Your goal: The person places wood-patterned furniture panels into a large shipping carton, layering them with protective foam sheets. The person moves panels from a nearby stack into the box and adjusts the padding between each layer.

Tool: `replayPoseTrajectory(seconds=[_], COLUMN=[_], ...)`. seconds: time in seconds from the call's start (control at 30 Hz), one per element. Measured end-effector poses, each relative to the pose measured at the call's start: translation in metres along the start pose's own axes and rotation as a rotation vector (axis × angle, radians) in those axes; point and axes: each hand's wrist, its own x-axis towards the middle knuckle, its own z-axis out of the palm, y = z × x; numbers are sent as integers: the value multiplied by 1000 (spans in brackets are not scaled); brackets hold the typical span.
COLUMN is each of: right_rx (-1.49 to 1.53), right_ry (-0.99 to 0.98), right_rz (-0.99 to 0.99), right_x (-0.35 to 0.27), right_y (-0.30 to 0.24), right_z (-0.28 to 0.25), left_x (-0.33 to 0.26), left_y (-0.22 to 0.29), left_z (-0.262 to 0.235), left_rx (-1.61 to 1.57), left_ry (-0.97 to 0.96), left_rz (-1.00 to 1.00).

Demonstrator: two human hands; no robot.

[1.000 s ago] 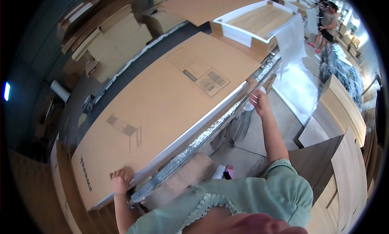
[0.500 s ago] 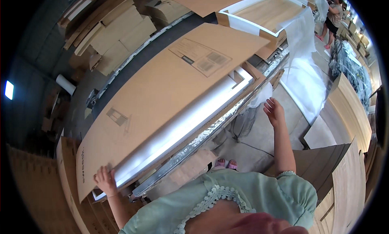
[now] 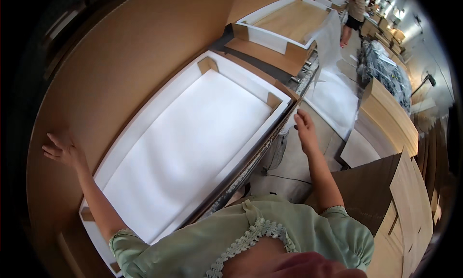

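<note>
My left hand (image 3: 65,152), fingers spread, presses against the inner face of a large cardboard flap (image 3: 130,61) that stands raised along the far side of a long carton. Inside the carton, white foam edging (image 3: 159,104) frames a smooth white sheet (image 3: 188,133) that covers the contents. Small cardboard corner pieces (image 3: 208,65) sit in the foam's corners. My right hand (image 3: 305,126) hovers just off the carton's right end, fingers loosely extended and holding nothing.
Farther along the line lies another open carton (image 3: 294,20) with a wooden panel in white foam. Translucent wrapping (image 3: 333,97) trails to the floor. Stacked boards (image 3: 390,116) and cardboard sheets (image 3: 366,181) stand to my right. Another person (image 3: 356,10) works at the far end.
The carton's top flap has swung up and away from me, uncovering the foam and white sheet. My left hand has moved left and up with it; my right hand shifted slightly left.
</note>
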Motion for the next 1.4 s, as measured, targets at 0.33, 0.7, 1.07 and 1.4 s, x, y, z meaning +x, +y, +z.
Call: replayPoseTrajectory(seconds=[0.33, 0.7, 1.07, 1.4], right_rx=[-199, 12, -153, -109], right_ry=[59, 2, -114, -360], right_rz=[-170, 301, 121, 118], right_x=[-14, -21, 49, 58], right_y=[18, 11, 66, 44], right_z=[71, 78, 69, 94], left_x=[-173, -239, -224, -165], left_y=[33, 84, 129, 177], left_z=[224, 112, -179, -187], left_rx=[112, -828, -1284, -794], left_ry=[-872, -874, -2241, -1963], left_rz=[-98, -88, -265, -501])
